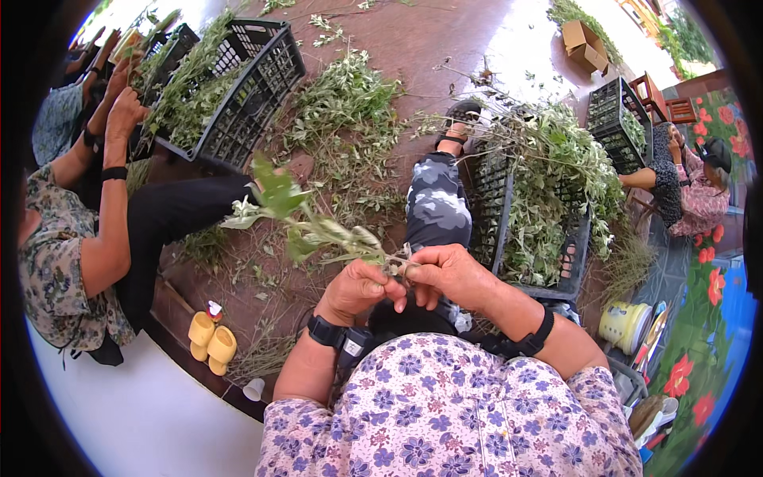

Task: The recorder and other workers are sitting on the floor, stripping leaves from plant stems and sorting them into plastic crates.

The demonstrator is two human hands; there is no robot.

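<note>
Between my two hands, in front of my chest, is a leafy green plant sprig (334,235) with pale undersides to its leaves. Its leafy end points up and to the left, out past my left hand (360,289), whose fingers pinch the stem. The thumb and forefinger of my right hand (447,277) close on the thin stem end, near the left fingertips. To the right stands a black plastic crate (503,220), heaped with leafy stalks (536,197) that hang over its rim. A pile of leafy cuttings (351,101) lies on the floor ahead.
Another black crate (262,89) of greenery stands ahead left, beside a co-worker (65,256) whose hands are at plants. Yellow slippers (220,346) and a white cup (254,389) are lower left. A yellow-white bucket (625,327) stands right; farther off sit another person (700,191) and a cardboard box (584,46).
</note>
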